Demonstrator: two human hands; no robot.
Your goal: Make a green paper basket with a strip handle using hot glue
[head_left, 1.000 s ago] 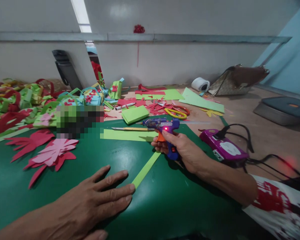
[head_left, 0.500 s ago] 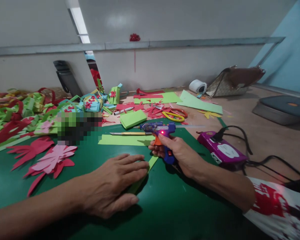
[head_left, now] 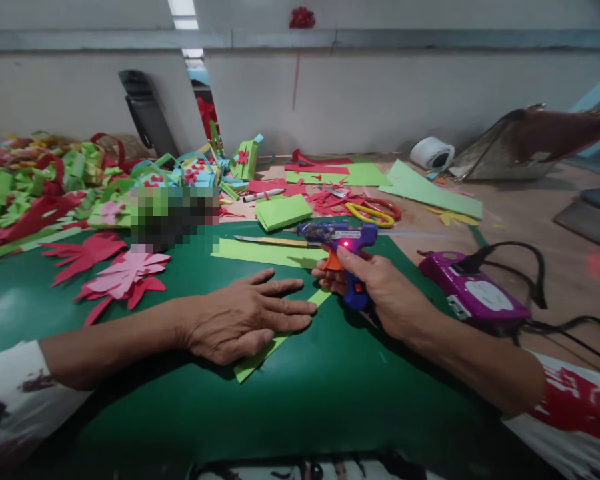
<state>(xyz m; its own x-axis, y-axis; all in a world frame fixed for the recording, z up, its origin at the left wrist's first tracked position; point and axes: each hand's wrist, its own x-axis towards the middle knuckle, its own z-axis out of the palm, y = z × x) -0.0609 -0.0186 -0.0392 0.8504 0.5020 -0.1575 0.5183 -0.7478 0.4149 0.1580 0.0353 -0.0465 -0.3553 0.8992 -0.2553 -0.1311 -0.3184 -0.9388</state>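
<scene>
glue gun in right fingers, left fingers spread on green strip

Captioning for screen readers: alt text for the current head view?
A person's right hand grips a blue glue gun, while the left hand lies palm-down across a narrow green paper strip on a green surface. Beyond lie a craft knife and folded green paper, with paper crafts heaped at left and a purple power strip at right.

A narrow light-green paper strip is hidden across its middle. The right edge crops a flat dark-grey case; label print on the blue plastic glue gun is too small to read.
</scene>
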